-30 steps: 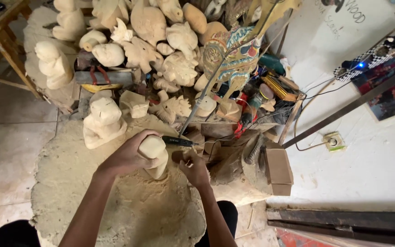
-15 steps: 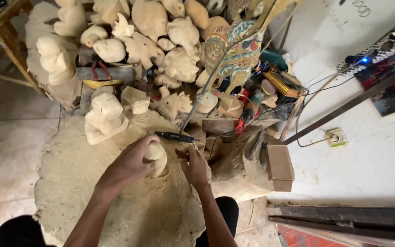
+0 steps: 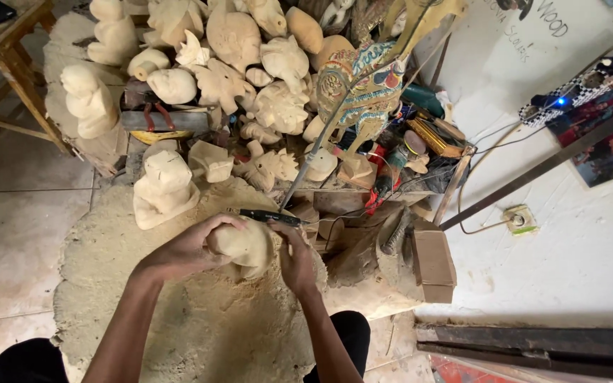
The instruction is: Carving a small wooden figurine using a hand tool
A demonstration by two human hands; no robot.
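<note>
— While a pale wooden carving [image 3: 244, 245] is gripped from the left side by the left hand [image 3: 186, 250], what is seen at the right hand [image 3: 294, 257]?

— A dark-handled carving tool [image 3: 269, 217] is held there, fingers closed around it, with the handle projecting up and to the left above the carving. The tool's tip is hidden behind the hand and the wood, so its contact point cannot be told.

— Where is the carving placed?

— It is held low over a broad mound of sawdust [image 3: 179, 319], between the two hands, and is wrapped by the curled left fingers across its top.

— What is seen around it?

— A blocky unfinished figure [image 3: 163, 188] is stood just beyond the left hand at the mound's far edge. Behind it, a heap of rough pale carvings [image 3: 250, 64] is stacked against a low bench. A painted figure in blue, red and gold [image 3: 367, 89] is propped among them, to the right of centre. A small cardboard box [image 3: 432, 264] is set at the right of the mound, and a white wall socket [image 3: 519, 219] with a cable is seen on the white surface further right. Tiled floor [image 3: 15, 234] is shown at the left.
</note>
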